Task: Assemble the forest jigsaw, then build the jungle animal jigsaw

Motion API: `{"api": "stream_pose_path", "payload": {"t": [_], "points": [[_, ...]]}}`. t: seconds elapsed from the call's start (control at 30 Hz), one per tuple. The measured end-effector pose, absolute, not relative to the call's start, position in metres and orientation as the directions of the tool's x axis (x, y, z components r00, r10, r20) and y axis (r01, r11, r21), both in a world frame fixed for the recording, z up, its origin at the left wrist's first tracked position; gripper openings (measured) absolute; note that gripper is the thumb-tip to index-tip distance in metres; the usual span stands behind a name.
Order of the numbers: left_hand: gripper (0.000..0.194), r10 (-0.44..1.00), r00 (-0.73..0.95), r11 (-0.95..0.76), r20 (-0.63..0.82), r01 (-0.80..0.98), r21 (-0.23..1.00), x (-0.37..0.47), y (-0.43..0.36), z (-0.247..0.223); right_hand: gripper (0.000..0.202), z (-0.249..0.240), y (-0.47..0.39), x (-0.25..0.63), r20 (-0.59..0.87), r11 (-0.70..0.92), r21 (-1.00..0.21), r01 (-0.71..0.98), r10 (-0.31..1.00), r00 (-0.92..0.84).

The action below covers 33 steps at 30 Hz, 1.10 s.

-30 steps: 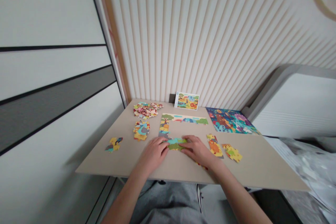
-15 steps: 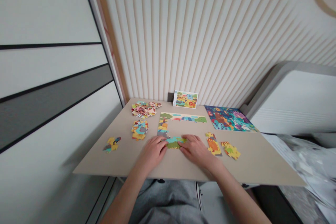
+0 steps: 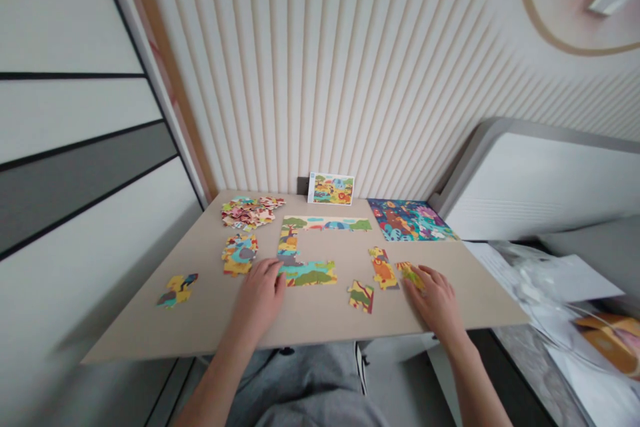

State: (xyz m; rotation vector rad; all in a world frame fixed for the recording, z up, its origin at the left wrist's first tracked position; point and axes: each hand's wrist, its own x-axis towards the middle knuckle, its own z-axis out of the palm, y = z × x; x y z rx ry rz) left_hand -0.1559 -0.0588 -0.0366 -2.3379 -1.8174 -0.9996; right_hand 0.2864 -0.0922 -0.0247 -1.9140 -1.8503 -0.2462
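A partly joined jigsaw puzzle (image 3: pixel 310 275) lies on the table, its strips forming a top, left side and bottom. My left hand (image 3: pixel 261 290) rests flat at its lower left corner, fingers stretched out and covering that corner. My right hand (image 3: pixel 434 295) reaches over a small yellow puzzle cluster (image 3: pixel 406 269), thumb and fingers apart and partly hiding it. Left of that hand lie a joined lion section (image 3: pixel 384 269) and a green and yellow puzzle section (image 3: pixel 361 297) with a dark red branch shape.
A picture card (image 3: pixel 331 189) leans at the back. Loose puzzle pieces (image 3: pixel 247 213) are heaped at the back left, above an elephant section (image 3: pixel 240 253) and a yellow section (image 3: pixel 178 291). A dark blue finished puzzle (image 3: pixel 413 220) lies back right. Papers and plastic (image 3: pixel 537 290) lie beyond the table (image 3: pixel 310 320).
My right hand has left the bottom strip and moved right to the small yellow cluster. The green and yellow section is now uncovered. My left hand stays by the lower left corner; the view has shifted.
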Motion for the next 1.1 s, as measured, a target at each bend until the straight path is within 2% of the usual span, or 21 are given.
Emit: {"api": "stream_pose_path", "payload": {"t": [0.23, 0.67, 0.93, 1.1], "points": [[0.030, 0.871, 0.118, -0.315, 0.477, 0.879, 0.358, -0.159, -0.057, -0.039, 0.059, -0.040, -0.093, 0.312, 0.396, -0.020, -0.310, 0.950, 0.906, 0.148], [0.028, 0.870, 0.116, -0.320, 0.480, 0.873, 0.368, -0.157, -0.059, -0.036, 0.058, -0.037, -0.096, 0.301, 0.375, -0.064, -0.282, 0.957, 0.911, 0.171], [0.028, 0.865, 0.137, -0.328, 0.482, 0.881, 0.340, -0.158, -0.059, -0.037, 0.061, -0.036, -0.101, 0.300, 0.477, 0.041, -0.294, 0.955, 0.872, 0.109], [0.028, 0.868, 0.145, -0.322, 0.474, 0.893, 0.316, -0.157, -0.060, -0.035, 0.068, -0.037, -0.100, 0.301, 0.487, 0.121, -0.301, 0.946, 0.872, 0.043]]}}
